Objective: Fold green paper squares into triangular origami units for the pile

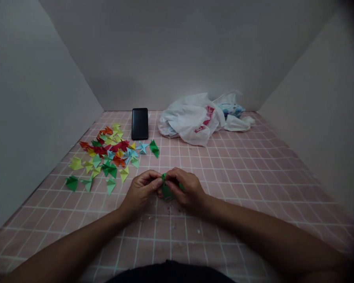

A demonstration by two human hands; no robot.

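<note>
Nothing I can actually read here, tbh. The white plastic bag point(188, 120) has some red printing point(207, 118) on its side, but it's way too crumpled and blurry to make out any letters.

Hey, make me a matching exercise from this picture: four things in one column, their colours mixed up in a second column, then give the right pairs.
Things:
1. Phone
2. Plastic bag
3. Paper pinched between the left hand and right hand
4. Folded paper pieces in the scattered pile

Colours:
A. Mixed red, yellow, blue and green
B. Black
C. Green
D. White with red print

Right pairs: 1-B, 2-D, 3-C, 4-A.
</note>
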